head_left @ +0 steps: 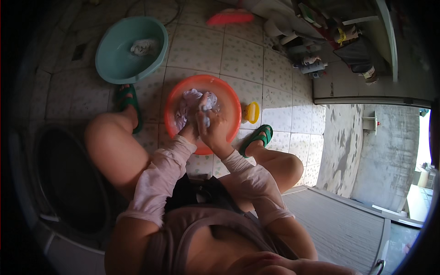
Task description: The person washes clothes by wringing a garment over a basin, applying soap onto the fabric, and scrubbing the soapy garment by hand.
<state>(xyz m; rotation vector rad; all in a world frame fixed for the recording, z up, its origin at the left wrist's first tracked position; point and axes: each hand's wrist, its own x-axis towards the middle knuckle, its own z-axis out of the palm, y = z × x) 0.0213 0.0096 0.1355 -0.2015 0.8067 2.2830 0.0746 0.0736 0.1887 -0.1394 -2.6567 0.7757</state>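
Observation:
An orange-red plastic basin (pixel 237 106) of cloudy water stands on the floor between my feet. A wet, pale lilac cloth (pixel 192 95) lies bunched in it, rising above the water on the left and far side. My left hand (pixel 193 126) reaches into the basin and grips the cloth. Close against it, my right hand (pixel 215 125) is bent inward over the water, with white suds on the fingers. The two hands overlap, so what lies between the right palm and fingers is hidden. Pale sleeves are pushed up on both forearms.
A yellow plastic item (pixel 253 112) sits just right of the basin. A teal tub (pixel 117 65) holding a whitish cloth (pixel 142 47) stands at far left. Green sandals (pixel 263 139) flank the basin. Bottles (pixel 311 67) line the right wall, and a pink broom head (pixel 229 18) lies beyond.

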